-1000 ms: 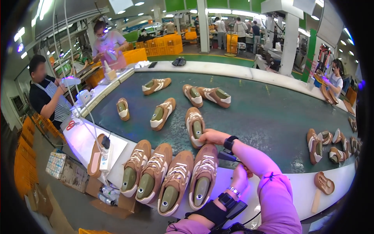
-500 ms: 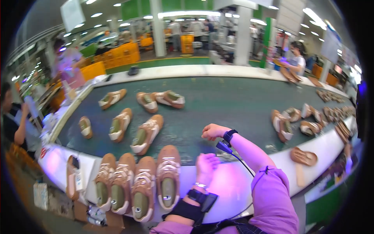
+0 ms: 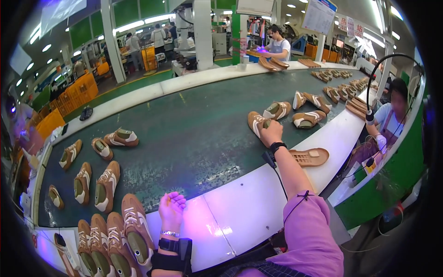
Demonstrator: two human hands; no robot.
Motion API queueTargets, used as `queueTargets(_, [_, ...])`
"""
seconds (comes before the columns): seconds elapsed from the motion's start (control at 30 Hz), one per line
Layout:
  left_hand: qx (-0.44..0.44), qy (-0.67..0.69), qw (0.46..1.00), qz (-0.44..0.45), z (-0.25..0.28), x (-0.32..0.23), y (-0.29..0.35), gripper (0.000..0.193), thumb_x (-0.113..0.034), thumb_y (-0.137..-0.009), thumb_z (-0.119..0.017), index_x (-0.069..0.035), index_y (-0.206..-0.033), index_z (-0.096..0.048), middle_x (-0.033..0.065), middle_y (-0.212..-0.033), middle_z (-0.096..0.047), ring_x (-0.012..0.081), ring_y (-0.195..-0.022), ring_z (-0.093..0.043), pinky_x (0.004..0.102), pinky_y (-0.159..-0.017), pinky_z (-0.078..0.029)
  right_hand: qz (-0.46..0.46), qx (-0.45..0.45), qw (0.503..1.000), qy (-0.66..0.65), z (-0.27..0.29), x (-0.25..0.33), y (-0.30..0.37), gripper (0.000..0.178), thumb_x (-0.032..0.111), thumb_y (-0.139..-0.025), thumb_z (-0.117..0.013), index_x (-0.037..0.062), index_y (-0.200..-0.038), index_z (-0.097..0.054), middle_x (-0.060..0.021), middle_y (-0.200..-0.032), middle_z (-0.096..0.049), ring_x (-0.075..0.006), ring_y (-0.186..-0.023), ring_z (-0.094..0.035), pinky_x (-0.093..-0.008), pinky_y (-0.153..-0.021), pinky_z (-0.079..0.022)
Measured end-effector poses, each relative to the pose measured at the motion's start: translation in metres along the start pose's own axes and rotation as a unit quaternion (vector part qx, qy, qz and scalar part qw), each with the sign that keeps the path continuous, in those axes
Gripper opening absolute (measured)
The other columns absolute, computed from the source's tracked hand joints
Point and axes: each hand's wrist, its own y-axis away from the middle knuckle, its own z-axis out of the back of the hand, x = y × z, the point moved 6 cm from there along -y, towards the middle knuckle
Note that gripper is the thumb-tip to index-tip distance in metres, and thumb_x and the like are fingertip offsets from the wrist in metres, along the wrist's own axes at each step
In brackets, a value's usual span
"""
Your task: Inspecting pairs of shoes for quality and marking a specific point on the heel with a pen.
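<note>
My right hand point(image 3: 271, 133) has its fingers closed round the heel end of a brown shoe point(image 3: 254, 121), an olive last point(image 3: 266, 123) inside it, at the green worktop's point(image 3: 194, 134) near side. My left hand point(image 3: 171, 210) lies palm up, fingers loosely curled, near a row of last-filled shoes point(image 3: 134, 210) on the white ledge point(image 3: 207, 226). Beyond stand orange crates point(image 3: 76, 94), contents unclear, and a white pillar point(image 3: 203, 37).

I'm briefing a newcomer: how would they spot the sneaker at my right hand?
On the dark green work surface, right of centre, lies a cluster of brown sneakers. It's the leftmost sneaker, the only one with your right hand at its heel.
</note>
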Motion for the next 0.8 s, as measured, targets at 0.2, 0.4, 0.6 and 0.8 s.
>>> queueTargets(0.2, [0.016, -0.016, 1.0, 0.005, -0.009, 0.007, 0.004, 0.033, -0.033, -0.09, -0.042, -0.003, -0.093, -0.054, 0.012, -0.083, -0.06, 0.0224, -0.071, -0.058, 0.0348, -0.062, -0.047, -0.134, 0.082, 0.984, -0.088, -0.045, -0.096, -0.026, 0.039, 0.027, -0.066, -0.066, -0.0034, -0.09, -0.064, -0.0258, -0.095, -0.063, -0.0368, -0.098, -0.059, -0.0399, -0.085, -0.046])
queueTargets(0.4, [0.024, -0.04, 0.999, -0.022, -0.015, -0.001, 0.002, 0.026, -0.026, -0.09, -0.046, -0.002, -0.095, -0.053, 0.0117, -0.081, -0.06, 0.024, -0.071, -0.061, 0.0339, -0.063, -0.05, -0.108, 0.174, 0.977, -0.06, -0.049, -0.063, -0.019, 0.05, 0.031, -0.065, -0.068, -0.0082, -0.096, -0.063, -0.0255, -0.094, -0.064, -0.0348, -0.092, -0.063, -0.0373, -0.079, -0.05])
queueTargets(0.6, [0.043, -0.049, 0.998, -0.016, -0.013, -0.001, -0.005, 0.022, -0.023, -0.088, -0.05, -0.002, -0.091, -0.055, 0.0118, -0.08, -0.06, 0.0231, -0.07, -0.06, 0.0322, -0.062, -0.05, -0.231, 0.347, 0.818, -0.395, -0.049, -0.006, 0.066, 0.05, 0.027, -0.079, -0.063, -0.0043, -0.116, -0.05, -0.0195, -0.107, -0.058, -0.0338, -0.093, -0.061, -0.0496, -0.072, -0.052])
queueTargets(0.8, [0.093, -0.121, 0.988, 0.016, -0.037, -0.001, 0.02, 0.033, -0.03, -0.089, -0.049, -0.002, -0.104, -0.052, 0.0145, -0.092, -0.059, 0.0247, -0.077, -0.06, 0.0353, -0.066, -0.051, -0.289, 0.558, 0.448, -0.636, 0.012, 0.099, 0.193, 0.046, 0.026, -0.084, -0.058, 0.001, -0.12, -0.045, -0.0161, -0.112, -0.056, -0.0306, -0.102, -0.057, -0.0504, -0.086, -0.048])
